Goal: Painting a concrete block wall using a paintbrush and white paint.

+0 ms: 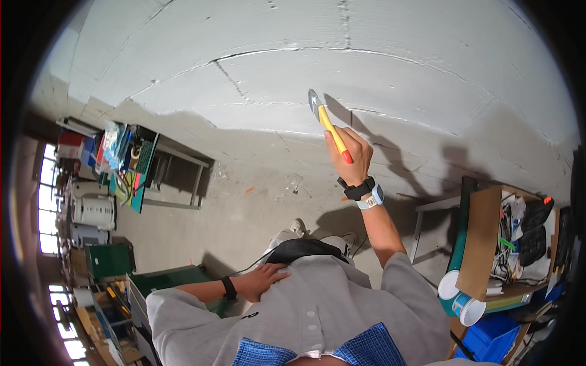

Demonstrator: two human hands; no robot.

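Observation:
My right hand [353, 152] is closed round the yellow handle of a paintbrush [329, 127], whose end is red. Pale grey paint coats its bristles, which are at or very close to the wall [256, 79]; contact is hard to tell. Glossy pale grey paint covers the wall's upper part, with block joints showing as dark lines. Lower down, the surface looks duller and browner below an uneven paint edge. My left hand [262, 282] rests against the front of my grey shirt at the waist, fingers stretched out, holding nothing.
A table [149, 168] piled with supplies stands at the left. To the right, a cardboard box [479, 244] full of cables and dark items sits on a green-topped table. A white tub [469, 310] and a blue bin [493, 338] are near it. Small debris lies on the floor [256, 210].

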